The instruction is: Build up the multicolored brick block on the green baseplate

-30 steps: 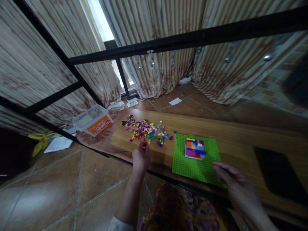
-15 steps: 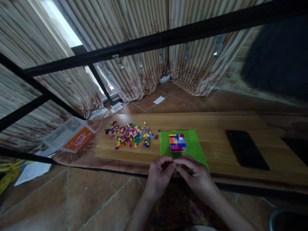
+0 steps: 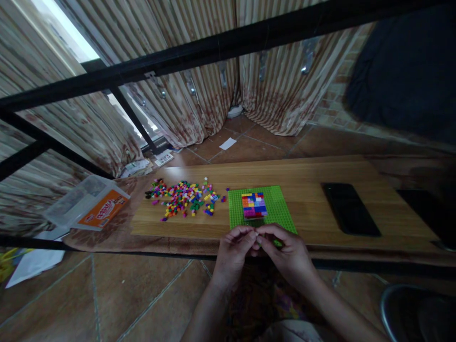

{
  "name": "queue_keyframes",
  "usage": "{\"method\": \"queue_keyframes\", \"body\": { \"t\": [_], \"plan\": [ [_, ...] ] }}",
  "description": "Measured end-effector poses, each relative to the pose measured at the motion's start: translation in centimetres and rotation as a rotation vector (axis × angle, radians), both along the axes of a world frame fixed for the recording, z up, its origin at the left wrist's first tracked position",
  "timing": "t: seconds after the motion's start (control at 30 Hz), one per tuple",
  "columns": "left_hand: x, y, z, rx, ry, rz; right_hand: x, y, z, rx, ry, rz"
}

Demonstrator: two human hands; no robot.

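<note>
My left hand (image 3: pixel 233 251) and my right hand (image 3: pixel 287 249) meet at the near edge of the green baseplate (image 3: pixel 280 205). Thumbs and forefingers of both are pinched together at one spot. Whatever lies between the fingertips is mostly hidden and too small to name. Just beyond the hands, a square block of coloured toy bricks (image 3: pixel 254 205) stands on the baseplate, its top a patchwork of blue, orange, pink, red and purple. To the left, a heap of loose small bricks (image 3: pixel 183 195) is spread over the wooden board (image 3: pixel 295 173).
A black phone-like slab (image 3: pixel 351 209) lies on the board's right part. At the left end, a clear plastic box (image 3: pixel 76 197) with an orange label rests tilted on brown cloth. A dark metal bar (image 3: pixel 199 53) crosses above, before striped curtains. A round rim (image 3: pixel 386 304) shows at lower right.
The camera view has shifted, so the board and its things appear farther left and slightly higher. Both hands stay pinched together, their fingers slightly changed in pose. The brick block looks the same.
</note>
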State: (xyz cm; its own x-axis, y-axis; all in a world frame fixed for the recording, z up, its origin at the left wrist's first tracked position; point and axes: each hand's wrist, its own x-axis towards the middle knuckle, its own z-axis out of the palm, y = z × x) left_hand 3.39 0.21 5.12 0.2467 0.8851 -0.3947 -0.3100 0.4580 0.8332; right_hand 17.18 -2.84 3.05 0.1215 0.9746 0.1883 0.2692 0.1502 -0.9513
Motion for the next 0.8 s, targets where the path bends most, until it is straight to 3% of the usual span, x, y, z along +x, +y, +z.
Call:
{"method": "queue_keyframes", "body": {
  "t": [0.2, 0.33, 0.53, 0.8],
  "plan": [
    [0.1, -0.4, 0.3, 0.013, 0.034, 0.000, -0.2, 0.0, -0.7, -0.076, 0.169, -0.076],
    [0.5, -0.5, 0.2, 0.003, 0.040, 0.040, -0.4, 0.1, -0.4, -0.048, 0.253, -0.091],
    [0.9, -0.5, 0.1, -0.002, 0.032, 0.042, 0.0, 0.3, 0.0, 0.032, 0.234, -0.097],
    [1.5, -0.4, 0.1, 0.003, 0.038, 0.043, 0.4, 0.1, -0.1, 0.019, 0.152, -0.117]
  ]
}}
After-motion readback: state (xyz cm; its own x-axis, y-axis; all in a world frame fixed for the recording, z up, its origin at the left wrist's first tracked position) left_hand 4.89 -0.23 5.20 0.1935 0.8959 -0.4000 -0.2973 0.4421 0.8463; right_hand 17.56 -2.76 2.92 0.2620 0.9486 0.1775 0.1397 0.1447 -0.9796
